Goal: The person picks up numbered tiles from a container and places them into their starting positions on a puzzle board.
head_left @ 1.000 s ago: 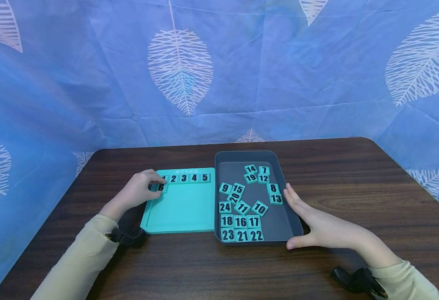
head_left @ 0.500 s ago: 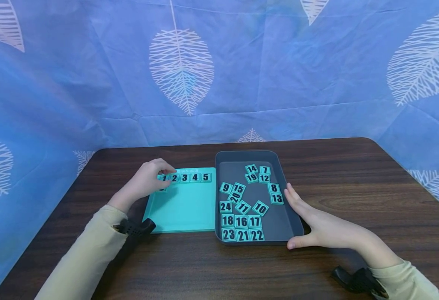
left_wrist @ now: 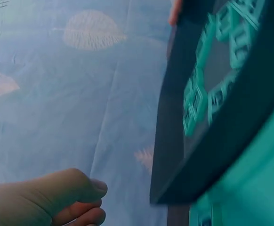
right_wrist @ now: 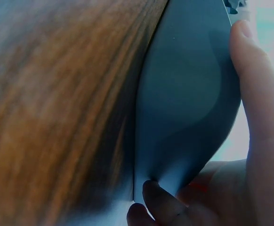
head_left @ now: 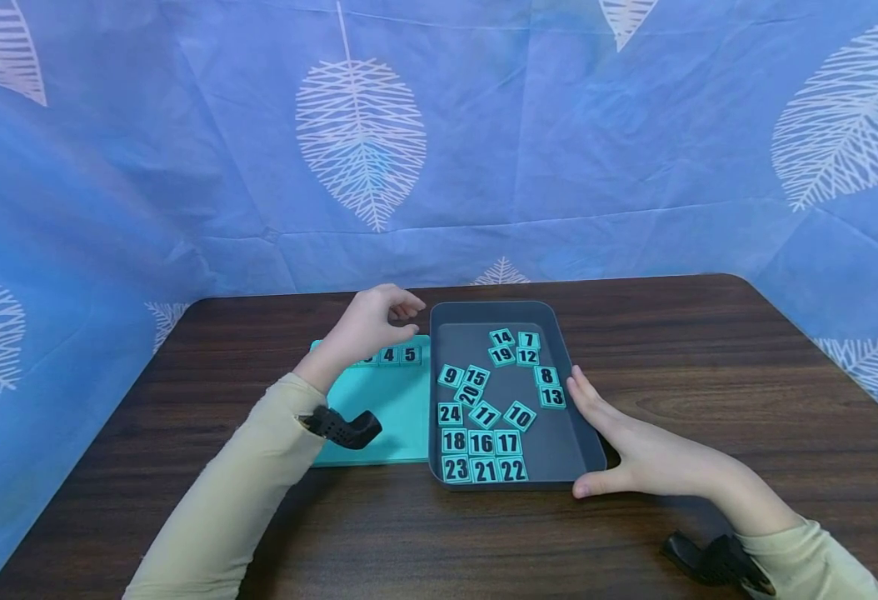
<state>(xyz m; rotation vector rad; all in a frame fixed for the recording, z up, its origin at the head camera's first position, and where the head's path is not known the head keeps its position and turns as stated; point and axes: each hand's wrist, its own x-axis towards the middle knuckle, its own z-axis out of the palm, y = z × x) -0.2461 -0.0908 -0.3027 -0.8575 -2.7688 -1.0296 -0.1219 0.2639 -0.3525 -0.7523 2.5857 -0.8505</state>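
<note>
My left hand (head_left: 370, 327) hovers over the top right of the turquoise puzzle board (head_left: 416, 417), near the tray's far left corner. Its fingers hang loosely bent with nothing between them; in the left wrist view the thumb (left_wrist: 83, 187) shows beside the tray. Number tiles 4 (head_left: 389, 356) and 5 (head_left: 410, 355) lie in the board's top row; my hand and forearm hide tiles farther left. My right hand (head_left: 652, 457) rests against the dark grey tray (head_left: 570, 450), straight fingers along its right side, thumb at the near right corner. Several numbered tiles (head_left: 482, 443) lie in the tray.
The board and tray stand side by side on a dark wooden table (head_left: 709, 358). A blue cloth (head_left: 454, 167) with white leaf prints hangs behind the table. Black wrist cameras (head_left: 345, 427) sit on both forearms.
My left hand has let go of tile 6 at the board's left side, risen and moved right toward the tray. My right hand and the tray have stayed put.
</note>
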